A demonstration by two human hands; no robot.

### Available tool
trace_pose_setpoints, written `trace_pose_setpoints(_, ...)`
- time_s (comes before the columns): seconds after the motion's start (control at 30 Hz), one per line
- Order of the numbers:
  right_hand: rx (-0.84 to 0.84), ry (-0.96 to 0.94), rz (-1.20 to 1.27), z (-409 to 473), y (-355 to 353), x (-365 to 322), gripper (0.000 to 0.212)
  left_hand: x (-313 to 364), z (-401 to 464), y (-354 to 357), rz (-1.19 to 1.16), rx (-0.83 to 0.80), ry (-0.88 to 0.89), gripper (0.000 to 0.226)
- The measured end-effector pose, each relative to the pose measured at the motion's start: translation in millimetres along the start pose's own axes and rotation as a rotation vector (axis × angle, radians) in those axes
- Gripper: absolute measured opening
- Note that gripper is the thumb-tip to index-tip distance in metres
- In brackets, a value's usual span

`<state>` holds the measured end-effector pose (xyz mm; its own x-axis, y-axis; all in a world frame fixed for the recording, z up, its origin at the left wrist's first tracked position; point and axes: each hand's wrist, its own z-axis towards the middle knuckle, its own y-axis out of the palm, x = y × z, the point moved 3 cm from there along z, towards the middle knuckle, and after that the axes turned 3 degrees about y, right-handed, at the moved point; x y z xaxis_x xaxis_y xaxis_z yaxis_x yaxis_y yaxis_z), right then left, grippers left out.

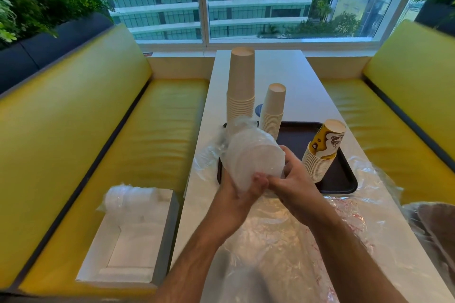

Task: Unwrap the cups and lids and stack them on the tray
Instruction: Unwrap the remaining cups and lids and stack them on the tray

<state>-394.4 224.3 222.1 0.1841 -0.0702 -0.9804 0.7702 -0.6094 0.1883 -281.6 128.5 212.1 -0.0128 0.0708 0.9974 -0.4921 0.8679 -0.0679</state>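
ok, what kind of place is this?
Likely a café or office canteen booth, high up: yellow bench seats flank a narrow white table, paper cup stacks stand on a serving tray, and the window faces towers.

Both bare forearms reach from about 6 o'clock up toward the middle of the view, converging at the wrists. The left hand (pixel 240 192) sits at 9 o'clock of the right, palm turned up, its fingers curled under a wrapped stack of lids (pixel 253 157). The right hand (pixel 291 179) is knuckles-up, its fingers pinching the stack's near edge, thumbs nearly touching.
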Motion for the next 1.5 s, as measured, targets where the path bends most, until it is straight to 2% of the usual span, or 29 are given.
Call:
trace_pose_setpoints(0.07,0.004,0.0,0.032,1,2,-1,0.068,-2,-7,8,0.065,-0.087,-0.043,0.061)
trace_pose_setpoints(0.13,0.02,0.009,0.019,1,3,-2,0.068,-2,-12,10,0.129,-0.17,-0.06,0.049)
trace_pose_setpoints(0.23,0.025,0.025,0.039,0,1,-2,0.07,2,-14,-6,0.178,-0.207,-0.097,0.061)
trace_pose_setpoints(0.37,-0.016,0.048,0.027,-2,0,-3,0.072,16,-2,-34,-0.227,-0.037,-0.038,0.112)
trace_pose_setpoints(0.43,-0.022,0.05,-0.005,-1,4,-2,0.07,23,6,-37,-0.302,0.018,-0.006,0.117)
trace_pose_setpoints(0.57,-0.011,0.009,-0.047,1,14,-7,0.07,22,13,-22,-0.243,0.18,-0.055,0.095)
trace_pose_setpoints(0.67,0.022,-0.008,-0.049,2,14,-9,0.077,17,11,-15,-0.407,0.224,-0.088,0.083)
trace_pose_setpoints(0.73,-0.001,-0.01,0.047,0,13,-8,0.076,21,10,-15,-0.498,0.263,-0.089,0.076)
trace_pose_setpoints(0.83,0.01,-0.053,0.104,-6,16,-10,0.053,22,14,-17,-0.647,0.343,-0.115,0.062)
trace_pose_setpoints(0.93,0.045,-0.151,-0.121,-9,18,-10,0.03,22,17,-22,-0.832,0.416,-0.159,0.065)
trace_pose_setpoints(1.03,0.078,-0.185,-0.34,-10,14,-8,0.026,23,18,-24,-0.944,0.39,-0.225,0.062)
trace_pose_setpoints(1.13,0.131,-0.265,-0.512,-7,5,-19,0.05,24,17,-24,-0.917,0.341,-0.252,0.062)
trace_pose_setpoints(1.2,0.09,-0.294,-0.588,-3,4,-28,0.07,23,17,-21,-0.885,0.304,-0.263,0.064)
trace_pose_setpoints(1.27,0.06,-0.315,-0.58,2,8,-32,0.075,24,17,-17,-0.888,0.265,-0.277,0.063)
trace_pose_setpoints(1.37,0.185,-0.452,-0.585,4,13,-31,0.06,25,20,-10,-0.943,0.261,-0.304,0.056)
trace_pose_setpoints(1.5,0.311,-0.522,-0.544,0,22,-22,0.036,21,24,-6,-0.923,0.304,-0.311,0.063)
